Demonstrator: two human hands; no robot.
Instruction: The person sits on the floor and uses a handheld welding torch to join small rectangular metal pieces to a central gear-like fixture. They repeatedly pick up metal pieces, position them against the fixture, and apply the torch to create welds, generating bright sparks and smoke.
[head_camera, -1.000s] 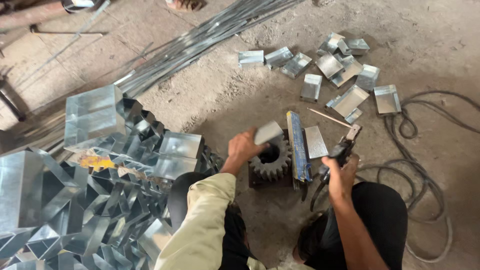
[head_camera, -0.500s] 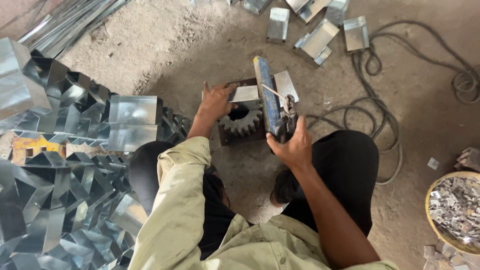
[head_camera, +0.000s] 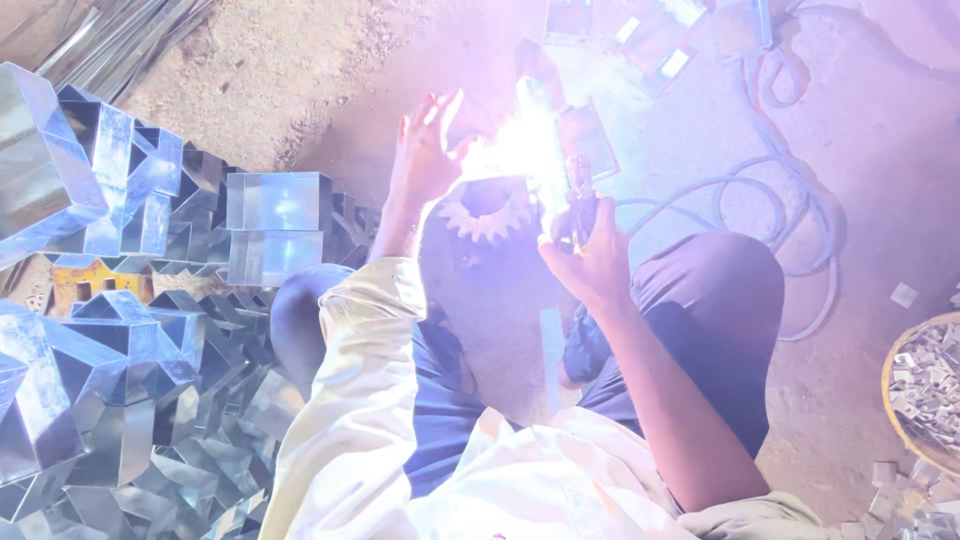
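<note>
Head view: steel bar (head_camera: 545, 150) lies lengthwise away from body, over gear (head_camera: 487, 212).

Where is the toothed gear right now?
In the head view the toothed gear sits on the ground at upper centre, just below the welding flash, between the left hand and the right hand.

Seen from above, the left hand (head_camera: 425, 150) is stretched forward with its fingers spread apart. The right hand (head_camera: 592, 262) is curled tight in a grip, forearm bare. The left arm wears a pale sleeve.
</note>
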